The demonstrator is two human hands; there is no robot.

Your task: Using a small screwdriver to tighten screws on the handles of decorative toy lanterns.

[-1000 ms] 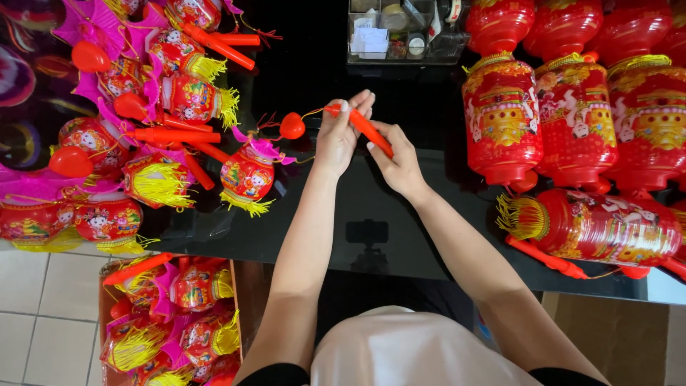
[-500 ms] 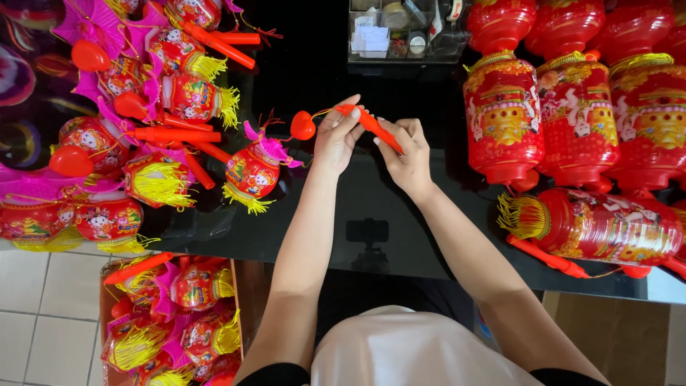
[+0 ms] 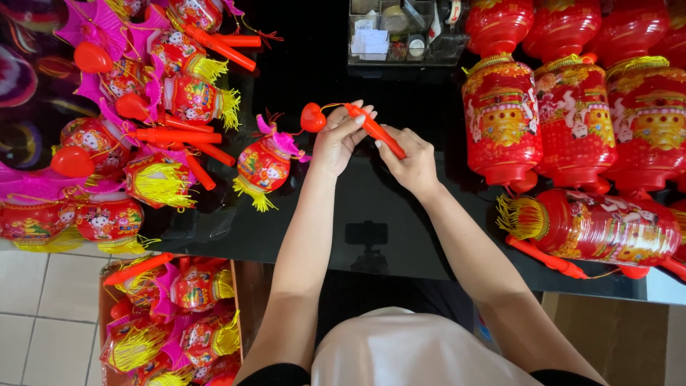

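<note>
Nearby, bottom left, cardboard box [image 3: 105, 314] packed with small red lanterns [image 3: 193, 286] and yellow tassels, partly cut off by the frame. Further out, over the black table [image 3: 214, 229], left hand [image 3: 341, 136] and right hand [image 3: 407, 161] both pinching a red stick [image 3: 375, 131], heart piece [image 3: 312, 118] at its tip. Farthest, clear tray [image 3: 404, 32] of small items, hard to make out.

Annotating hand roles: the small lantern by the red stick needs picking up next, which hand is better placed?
Left, probably. The left hand pinches the red stick's hook end, right beside the small lantern. The right hand grips the stick's lower end, farther from it.
</note>
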